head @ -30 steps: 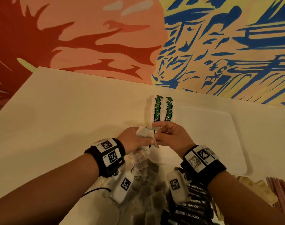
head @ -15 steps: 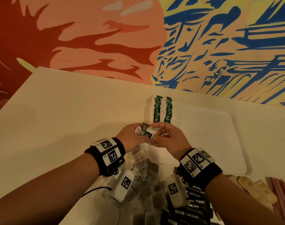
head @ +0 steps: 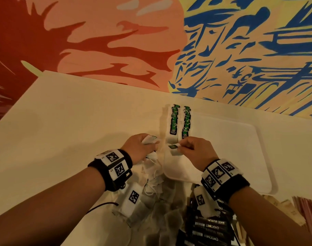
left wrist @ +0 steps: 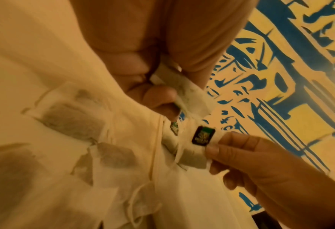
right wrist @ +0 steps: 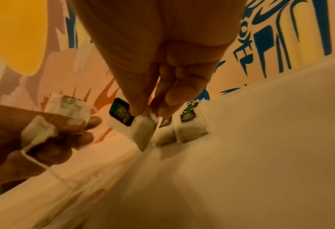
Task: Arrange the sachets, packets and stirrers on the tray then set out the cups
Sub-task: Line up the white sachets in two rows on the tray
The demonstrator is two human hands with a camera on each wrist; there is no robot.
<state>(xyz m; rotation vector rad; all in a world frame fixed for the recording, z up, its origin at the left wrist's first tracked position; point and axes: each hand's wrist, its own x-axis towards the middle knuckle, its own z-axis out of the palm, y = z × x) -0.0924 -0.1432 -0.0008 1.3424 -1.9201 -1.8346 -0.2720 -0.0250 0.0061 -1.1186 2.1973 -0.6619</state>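
Observation:
Two rows of green-tagged tea bags (head: 180,121) lie along the left side of the white tray (head: 240,150). My right hand (head: 182,145) pinches one tea bag (head: 174,149) (left wrist: 194,155) (right wrist: 143,131) by its edge, just above the tray at the near end of the left row. Its dark green tag (left wrist: 202,135) (right wrist: 121,111) faces up. My left hand (head: 151,142) hovers at the tray's left edge, and grips a small bunch of tea bags (head: 149,139) (left wrist: 188,91) (right wrist: 68,108); a string dangles from them.
A heap of loose tea bags (head: 151,201) lies on the white table (head: 62,130) under my wrists. Black Chocmet sachets (head: 208,229) are stacked at the near edge, and brown packets (head: 283,208) and pink stirrers (head: 309,213) lie at the near right. A painted wall stands behind.
My hands have come apart. The right hand has pulled one tea bag out of the left hand's bunch and carried it over the tray toward the left row.

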